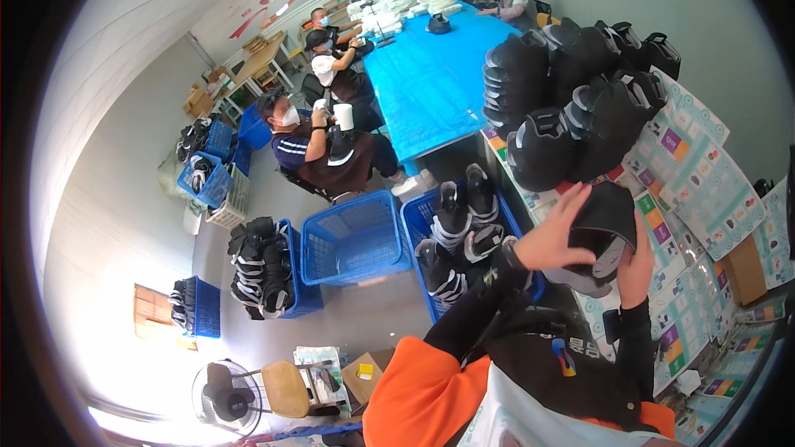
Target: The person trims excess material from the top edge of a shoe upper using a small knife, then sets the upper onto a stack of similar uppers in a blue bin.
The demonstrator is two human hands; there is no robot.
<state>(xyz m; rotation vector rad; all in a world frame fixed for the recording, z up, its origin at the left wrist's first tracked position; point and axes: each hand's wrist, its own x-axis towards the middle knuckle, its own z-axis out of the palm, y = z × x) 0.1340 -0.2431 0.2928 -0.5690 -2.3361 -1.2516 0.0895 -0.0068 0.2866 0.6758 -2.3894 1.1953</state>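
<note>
Between my hands is a black shoe upper with a pale grey lining, held over the patterned sheets on the bench. My left hand grips its left side, fingers along the far part and thumb at the near opening. My right hand holds its right side, partly hidden behind it. Just beyond my hands, several similar black uppers stand in nested stacks on the bench. Below my left forearm, a blue basket holds several black-and-grey shoes.
Patterned sheets cover the bench at right. Left of the shoe basket are another blue basket and piled shoes. A long blue table stretches away, with several people seated around it. A fan and chair stand lower left.
</note>
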